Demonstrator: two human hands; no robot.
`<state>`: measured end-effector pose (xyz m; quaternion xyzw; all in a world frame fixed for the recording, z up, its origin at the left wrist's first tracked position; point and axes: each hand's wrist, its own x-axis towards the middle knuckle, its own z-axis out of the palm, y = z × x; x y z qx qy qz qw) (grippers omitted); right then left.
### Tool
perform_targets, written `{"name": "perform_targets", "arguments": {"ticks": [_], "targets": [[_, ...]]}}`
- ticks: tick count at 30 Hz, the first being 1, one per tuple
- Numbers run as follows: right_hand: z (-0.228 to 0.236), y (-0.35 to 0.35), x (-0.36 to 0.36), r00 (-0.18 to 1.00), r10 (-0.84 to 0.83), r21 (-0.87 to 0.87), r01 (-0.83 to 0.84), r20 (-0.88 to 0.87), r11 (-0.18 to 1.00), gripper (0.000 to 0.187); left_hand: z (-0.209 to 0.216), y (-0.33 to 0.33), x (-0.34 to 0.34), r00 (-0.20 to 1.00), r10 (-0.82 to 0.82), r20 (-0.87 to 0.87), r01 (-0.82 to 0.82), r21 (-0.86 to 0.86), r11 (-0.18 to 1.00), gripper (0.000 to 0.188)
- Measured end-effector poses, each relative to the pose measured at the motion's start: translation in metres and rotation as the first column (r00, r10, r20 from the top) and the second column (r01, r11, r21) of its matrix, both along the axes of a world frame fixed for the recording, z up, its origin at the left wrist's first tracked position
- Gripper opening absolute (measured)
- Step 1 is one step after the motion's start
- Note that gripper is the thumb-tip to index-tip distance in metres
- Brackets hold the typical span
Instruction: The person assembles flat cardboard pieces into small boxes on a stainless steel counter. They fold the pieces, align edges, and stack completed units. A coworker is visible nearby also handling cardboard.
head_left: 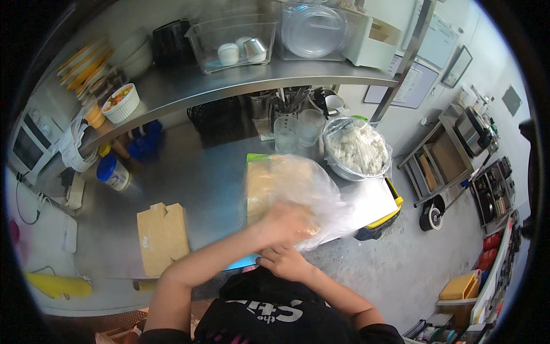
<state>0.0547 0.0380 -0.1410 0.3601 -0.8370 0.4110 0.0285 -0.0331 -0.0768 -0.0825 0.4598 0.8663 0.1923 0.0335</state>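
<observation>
A clear plastic bag, smeared by motion, lies crumpled over a tan, green-edged flat board in front of me. Something brownish shows through the plastic beneath my left hand. That hand reaches across from the left and touches the bag; motion blurs its fingers. Just nearer to me, my right hand is closed at the board's near edge, its fingers curled. What it grips, if anything, is hidden. A light blue surface shows below the board.
A plastic-covered bowl of white, lumpy food stands at the far right, behind a white board. Two clear glasses are beyond the bag. A cardboard piece and blue-lidded jar lie left. A metal shelf overhangs the back.
</observation>
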Motion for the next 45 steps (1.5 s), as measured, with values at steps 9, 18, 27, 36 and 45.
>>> {"name": "perform_targets", "arguments": {"ticks": [9, 18, 27, 36, 45], "targets": [[0.005, 0.041, -0.019, 0.795, -0.267, 0.295, 0.479, -0.545, 0.827, 0.017, -0.006, -0.103, -0.009, 0.741, 0.568, -0.357, -0.646, -0.148, 0.749, 0.040], [0.003, 0.086, 0.062, 0.893, -0.289, 0.422, 0.423, -0.345, 0.802, 0.031, 0.006, -0.124, 0.018, 0.618, 0.697, -0.363, -0.786, -0.309, 0.535, 0.053], [0.026, -0.012, -0.051, 0.865, -0.288, 0.165, 0.381, -0.410, 0.910, 0.044, -0.030, -0.083, -0.004, 0.955, 0.297, -0.021, -0.284, 0.229, 0.931, 0.051], [0.037, 0.086, -0.022, 0.921, -0.158, 0.360, 0.292, -0.357, 0.886, 0.040, -0.024, -0.084, 0.075, 0.947, 0.271, -0.172, -0.263, 0.070, 0.962, 0.052], [0.029, 0.113, -0.029, 0.963, -0.087, 0.565, 0.221, -0.255, 0.795, 0.028, -0.047, -0.067, 0.060, 0.998, -0.056, -0.032, 0.057, 0.043, 0.997, 0.034]]}}
